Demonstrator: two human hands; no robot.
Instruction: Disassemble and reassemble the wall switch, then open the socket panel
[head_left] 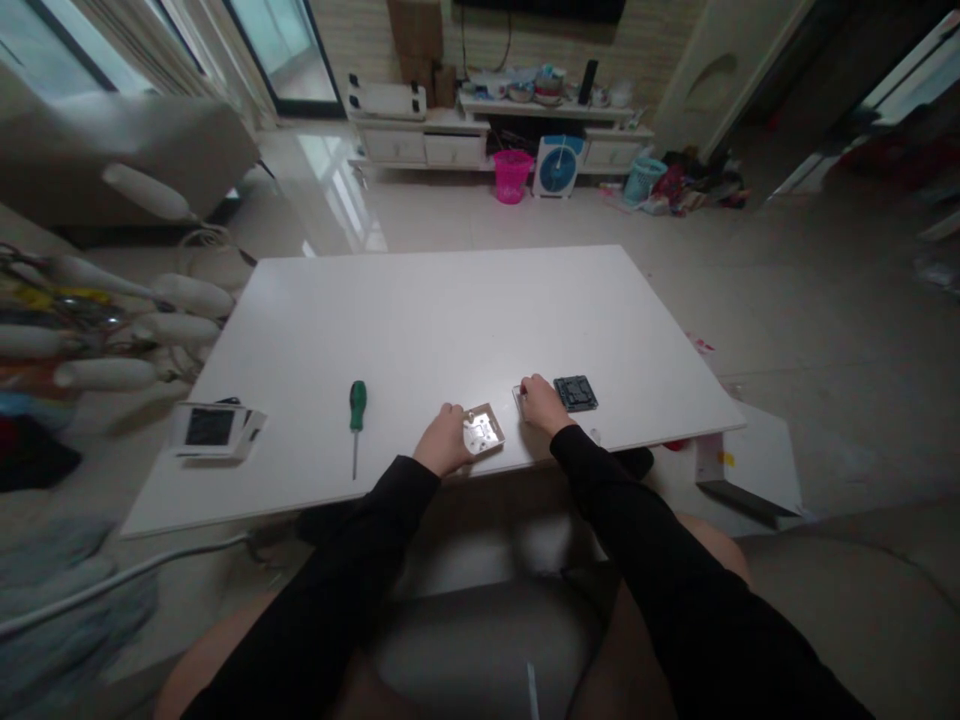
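Note:
My left hand (pixel 448 440) is closed around the left side of a pale square housing (pixel 484 430) with a shiny inner face, near the table's front edge. A little to the right, my right hand (pixel 541 403) is closed with its fingertips down at the table. A thin white piece (pixel 517 402) shows at those fingertips, mostly covered by the hand. Just beyond my right hand lies a black square module (pixel 576 393). Left of my left hand, a screwdriver (pixel 358 408) with a green handle lies with its shaft pointing toward me.
White panels with a dark square window (pixel 210 427) rest at the left of the white table (pixel 450 310). A small round clear item (pixel 595 436) sits near the front edge. Beyond stand a pink basket (pixel 513 178) and a blue fan (pixel 559 168). A white box (pixel 754 460) stands right.

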